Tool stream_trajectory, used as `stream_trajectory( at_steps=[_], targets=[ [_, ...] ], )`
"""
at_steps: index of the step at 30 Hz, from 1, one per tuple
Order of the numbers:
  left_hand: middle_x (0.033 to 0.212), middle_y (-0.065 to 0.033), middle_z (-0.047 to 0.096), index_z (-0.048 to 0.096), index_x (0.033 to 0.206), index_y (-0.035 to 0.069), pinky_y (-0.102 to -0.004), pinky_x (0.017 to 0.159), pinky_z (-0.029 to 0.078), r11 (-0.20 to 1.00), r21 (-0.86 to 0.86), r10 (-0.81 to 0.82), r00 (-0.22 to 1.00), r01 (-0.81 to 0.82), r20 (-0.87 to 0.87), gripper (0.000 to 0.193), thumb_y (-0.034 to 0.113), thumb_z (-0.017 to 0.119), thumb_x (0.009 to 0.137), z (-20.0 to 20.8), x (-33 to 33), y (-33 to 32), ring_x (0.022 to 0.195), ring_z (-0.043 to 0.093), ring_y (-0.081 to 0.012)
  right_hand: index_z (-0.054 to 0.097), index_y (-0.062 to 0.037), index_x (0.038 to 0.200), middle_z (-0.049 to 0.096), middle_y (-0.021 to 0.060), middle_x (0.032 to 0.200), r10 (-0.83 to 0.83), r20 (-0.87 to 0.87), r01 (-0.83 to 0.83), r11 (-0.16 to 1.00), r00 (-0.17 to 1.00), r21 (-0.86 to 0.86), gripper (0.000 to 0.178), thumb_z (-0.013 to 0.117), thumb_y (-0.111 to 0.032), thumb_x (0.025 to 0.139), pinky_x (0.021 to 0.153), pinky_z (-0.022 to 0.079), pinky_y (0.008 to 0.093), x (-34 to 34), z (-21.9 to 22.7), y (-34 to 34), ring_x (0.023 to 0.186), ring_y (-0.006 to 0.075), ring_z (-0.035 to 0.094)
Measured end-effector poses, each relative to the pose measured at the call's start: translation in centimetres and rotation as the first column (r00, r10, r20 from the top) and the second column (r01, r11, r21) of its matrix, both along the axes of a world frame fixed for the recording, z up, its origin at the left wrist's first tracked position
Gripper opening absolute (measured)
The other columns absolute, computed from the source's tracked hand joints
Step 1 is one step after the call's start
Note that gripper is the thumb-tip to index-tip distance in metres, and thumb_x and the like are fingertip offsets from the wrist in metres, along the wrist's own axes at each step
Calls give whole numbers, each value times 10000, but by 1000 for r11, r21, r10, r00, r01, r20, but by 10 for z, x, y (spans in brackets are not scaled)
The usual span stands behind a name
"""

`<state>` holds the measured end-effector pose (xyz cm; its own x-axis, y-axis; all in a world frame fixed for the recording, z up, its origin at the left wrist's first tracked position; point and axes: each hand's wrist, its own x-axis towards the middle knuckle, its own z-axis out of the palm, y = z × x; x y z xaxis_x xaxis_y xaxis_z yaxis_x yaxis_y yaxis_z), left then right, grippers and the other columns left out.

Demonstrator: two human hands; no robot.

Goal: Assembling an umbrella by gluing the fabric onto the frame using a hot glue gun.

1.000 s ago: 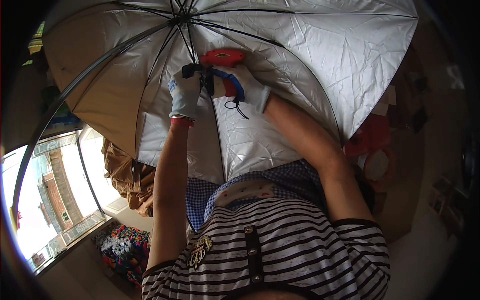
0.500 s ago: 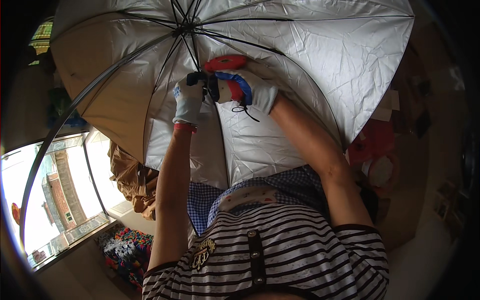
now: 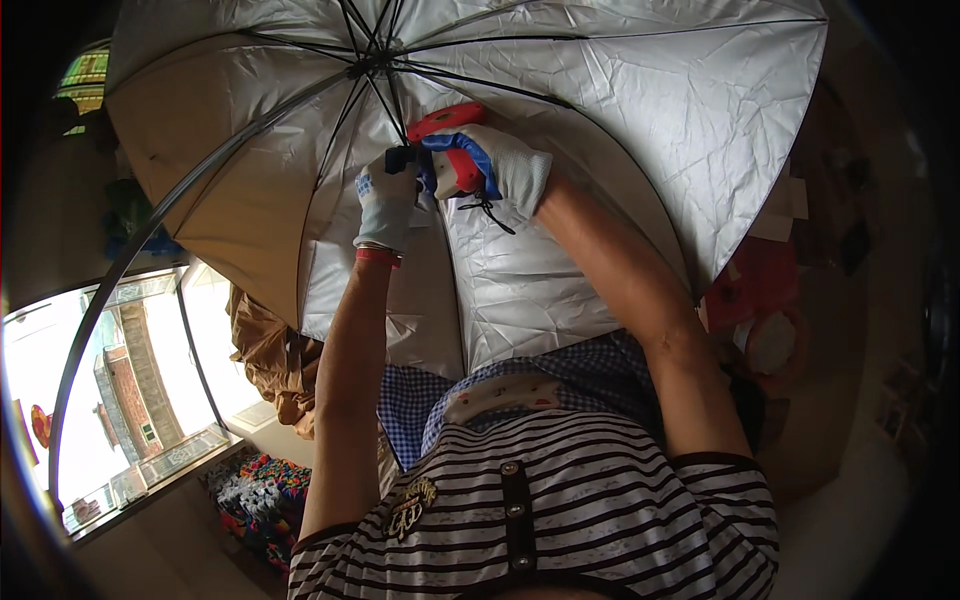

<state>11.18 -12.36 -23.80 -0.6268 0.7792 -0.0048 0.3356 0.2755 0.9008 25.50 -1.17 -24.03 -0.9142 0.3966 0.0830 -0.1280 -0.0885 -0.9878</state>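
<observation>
An opened umbrella [image 3: 640, 110] with a silver lining and black ribs spreads in front of me, its inside facing me. My left hand [image 3: 388, 195], in a white glove with dark coated fingers, is closed at the lower end of a thin black strut [image 3: 391, 108] that runs down from the hub [image 3: 375, 62]. My right hand [image 3: 510, 165], gloved in white and blue, grips a red-and-white handheld tool [image 3: 462, 172] with a black cord [image 3: 490, 210] dangling from it. The tool's front end meets my left fingertips; the contact point is hidden. Its red upper part [image 3: 448, 120] shows above my right hand.
One long curved rib [image 3: 135, 220] arcs bare toward the lower left, past a bright window [image 3: 130, 380]. Brown crumpled cloth [image 3: 270, 350] and a multicoloured textile heap [image 3: 260, 500] lie at left. Red items [image 3: 755, 285] and a round container [image 3: 772, 345] stand at right. Blue checked cloth [image 3: 410, 405] covers my lap.
Both hands have shifted slightly closer together, with the tool moved a little up and left toward my left fingertips. The view has tilted slightly.
</observation>
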Motion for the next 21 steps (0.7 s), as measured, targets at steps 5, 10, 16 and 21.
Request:
stream_trajectory(
  at_steps=[5, 10, 16, 21],
  targets=[
    [778, -15, 668, 686, 1004, -21, -256, 552, 477, 999, -39, -20, 990, 15, -136, 195, 82, 618, 852, -23, -26, -19, 636, 574, -64, 630, -84, 1053, 660, -11, 839, 158, 110, -131, 967, 981, -217, 202, 605, -243, 932, 606, 491, 203, -29, 12, -9, 672, 90, 615],
    [812, -178, 677, 688, 905, 50, -400, 656, 498, 998, -53, -32, 991, 25, -131, 251, 284, 618, 847, -5, -18, -13, 769, 666, -354, 659, -96, 1013, 665, 22, 878, 91, -26, -95, 977, 995, -190, 208, 616, -273, 914, 690, 487, 275, -36, -22, -3, 767, 112, 609],
    [844, -177, 685, 704, 909, 69, -423, 704, 511, 993, -118, -7, 966, -25, -260, 247, 286, 609, 839, -6, -17, -33, 803, 668, -354, 642, -96, 1054, 658, -20, 831, 11, 367, 171, 872, 930, -459, 192, 577, -245, 952, 700, 520, 273, -26, 14, -32, 732, 140, 640],
    [782, -127, 679, 708, 932, 56, -371, 647, 504, 1000, -20, -16, 981, 12, -192, 223, 232, 623, 824, -20, -10, -26, 703, 644, -264, 652, -39, 987, 685, 34, 858, -4, 230, 179, 638, 973, -749, 250, 656, -271, 895, 643, 500, 263, 39, 27, -40, 730, 140, 654]
  ],
)
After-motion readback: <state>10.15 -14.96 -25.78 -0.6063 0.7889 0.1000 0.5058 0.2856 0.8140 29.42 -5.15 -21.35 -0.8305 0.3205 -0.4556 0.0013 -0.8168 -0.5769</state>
